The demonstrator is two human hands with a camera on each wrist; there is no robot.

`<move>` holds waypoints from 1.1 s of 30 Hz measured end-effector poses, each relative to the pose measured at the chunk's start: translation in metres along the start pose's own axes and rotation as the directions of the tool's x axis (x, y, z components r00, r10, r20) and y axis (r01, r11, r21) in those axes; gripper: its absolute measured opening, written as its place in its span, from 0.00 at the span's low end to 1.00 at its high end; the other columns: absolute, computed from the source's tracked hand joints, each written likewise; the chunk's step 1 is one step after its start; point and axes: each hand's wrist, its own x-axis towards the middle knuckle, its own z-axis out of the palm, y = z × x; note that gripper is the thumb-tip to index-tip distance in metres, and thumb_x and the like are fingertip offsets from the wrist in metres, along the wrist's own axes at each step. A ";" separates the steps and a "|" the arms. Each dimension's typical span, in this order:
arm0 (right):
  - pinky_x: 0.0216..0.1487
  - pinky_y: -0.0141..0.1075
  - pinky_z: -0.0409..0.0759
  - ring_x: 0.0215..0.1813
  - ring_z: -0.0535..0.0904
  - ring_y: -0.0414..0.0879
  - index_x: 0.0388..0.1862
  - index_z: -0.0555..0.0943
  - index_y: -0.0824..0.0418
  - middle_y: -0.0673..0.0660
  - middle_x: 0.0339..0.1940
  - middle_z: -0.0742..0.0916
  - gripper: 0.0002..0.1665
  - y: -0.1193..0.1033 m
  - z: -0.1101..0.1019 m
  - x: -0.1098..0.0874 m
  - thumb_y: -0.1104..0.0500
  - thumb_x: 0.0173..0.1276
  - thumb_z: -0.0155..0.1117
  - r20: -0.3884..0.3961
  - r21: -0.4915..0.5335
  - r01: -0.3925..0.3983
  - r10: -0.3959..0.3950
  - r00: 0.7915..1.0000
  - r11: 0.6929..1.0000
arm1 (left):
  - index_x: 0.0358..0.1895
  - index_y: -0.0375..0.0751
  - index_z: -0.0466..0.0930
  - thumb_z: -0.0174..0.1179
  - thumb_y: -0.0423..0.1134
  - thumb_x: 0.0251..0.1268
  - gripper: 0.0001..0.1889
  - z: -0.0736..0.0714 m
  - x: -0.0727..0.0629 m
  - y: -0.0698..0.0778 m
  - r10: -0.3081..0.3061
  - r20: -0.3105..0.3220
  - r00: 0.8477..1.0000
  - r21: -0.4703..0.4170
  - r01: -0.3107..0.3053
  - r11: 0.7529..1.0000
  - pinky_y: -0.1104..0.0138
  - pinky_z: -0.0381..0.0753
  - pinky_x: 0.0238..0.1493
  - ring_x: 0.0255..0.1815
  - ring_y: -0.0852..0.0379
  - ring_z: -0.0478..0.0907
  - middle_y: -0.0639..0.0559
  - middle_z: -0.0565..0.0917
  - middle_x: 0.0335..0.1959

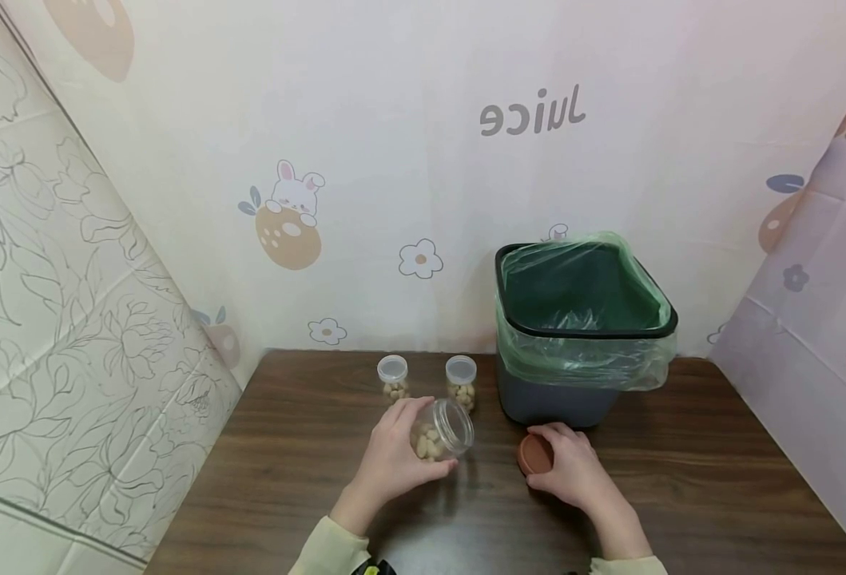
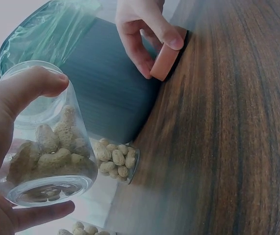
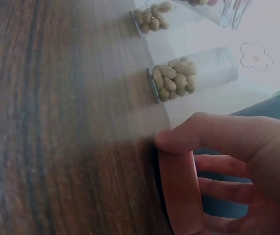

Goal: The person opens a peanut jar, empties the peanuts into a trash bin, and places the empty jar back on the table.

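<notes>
My left hand [image 1: 396, 454] grips a clear plastic jar [image 1: 458, 429] with peanuts [image 2: 54, 147] in its bottom half. The jar is uncapped and tilted, its mouth leaning right in the head view. My right hand [image 1: 572, 465] pinches a round reddish-brown lid [image 1: 535, 456] by its rim, low at the tabletop and just in front of the bin. In the right wrist view the thumb lies along the edge of the lid [image 3: 181, 193]. Two smaller clear jars with peanuts, a left one [image 1: 393, 369] and a right one [image 1: 461, 370], stand behind the left hand.
A dark bin [image 1: 555, 403] lined with a green plastic bag [image 1: 588, 363] stands at the back right of the brown wooden table [image 1: 286, 455]. Patterned white cloth [image 1: 394, 160] hangs behind the table and along both sides.
</notes>
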 end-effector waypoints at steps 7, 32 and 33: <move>0.57 0.68 0.78 0.59 0.79 0.72 0.67 0.84 0.64 0.68 0.65 0.84 0.46 0.001 0.001 0.001 0.55 0.47 0.91 0.010 -0.011 -0.013 0.013 1.000 1.000 | 0.71 0.46 0.79 0.89 0.56 0.38 0.50 0.000 0.000 -0.001 -0.011 0.010 1.000 0.002 0.011 1.000 0.54 0.85 0.59 0.61 0.56 0.81 0.54 0.83 0.59; 0.59 0.71 0.77 0.64 0.78 0.75 0.72 0.80 0.68 0.71 0.67 0.83 0.51 0.003 -0.011 -0.002 0.48 0.52 0.91 0.050 0.051 -0.006 0.003 0.999 0.999 | 0.70 0.45 0.79 0.89 0.55 0.38 0.50 -0.001 0.000 0.001 -0.005 0.007 1.000 0.002 0.005 1.000 0.55 0.85 0.60 0.61 0.56 0.81 0.54 0.83 0.59; 0.60 0.70 0.77 0.65 0.78 0.74 0.72 0.79 0.68 0.71 0.67 0.83 0.51 0.003 -0.013 -0.003 0.48 0.53 0.90 0.048 0.068 0.000 -0.004 0.999 0.998 | 0.70 0.45 0.79 0.89 0.55 0.38 0.50 -0.001 0.000 0.001 -0.005 0.007 1.000 0.002 0.005 1.000 0.55 0.85 0.60 0.61 0.56 0.81 0.54 0.83 0.59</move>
